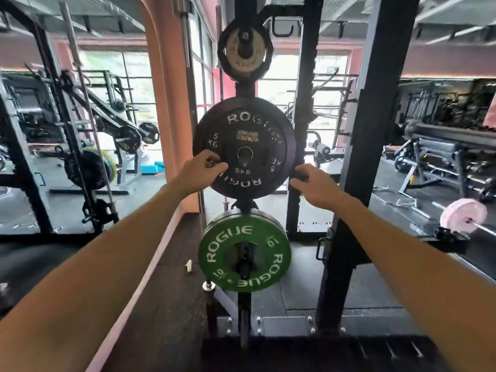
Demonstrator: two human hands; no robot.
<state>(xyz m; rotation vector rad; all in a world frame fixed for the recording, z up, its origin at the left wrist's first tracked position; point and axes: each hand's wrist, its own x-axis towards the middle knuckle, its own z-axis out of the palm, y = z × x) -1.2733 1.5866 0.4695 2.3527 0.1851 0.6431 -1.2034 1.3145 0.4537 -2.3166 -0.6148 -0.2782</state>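
Head view | black 5 kg plate (244, 135) hangs on rack peg (244, 154), above green plate (244, 253) | left hand (200, 170) grips its lower-left rim, right hand (314, 183) its lower-right rim, fingers curled | peg axis points near, so plate likely slides off straight toward person.

Three plates show on the rack post (243, 87): one pale plate (244, 51) above the fingers (214, 163), one black plate (245, 132) at them, one green plate (243, 237) below. One pink plate (463, 216) sits well off to their right.

Blur smears the black plate (249, 124) lettering and fingertips of left hand (200, 170) and right hand (312, 183).
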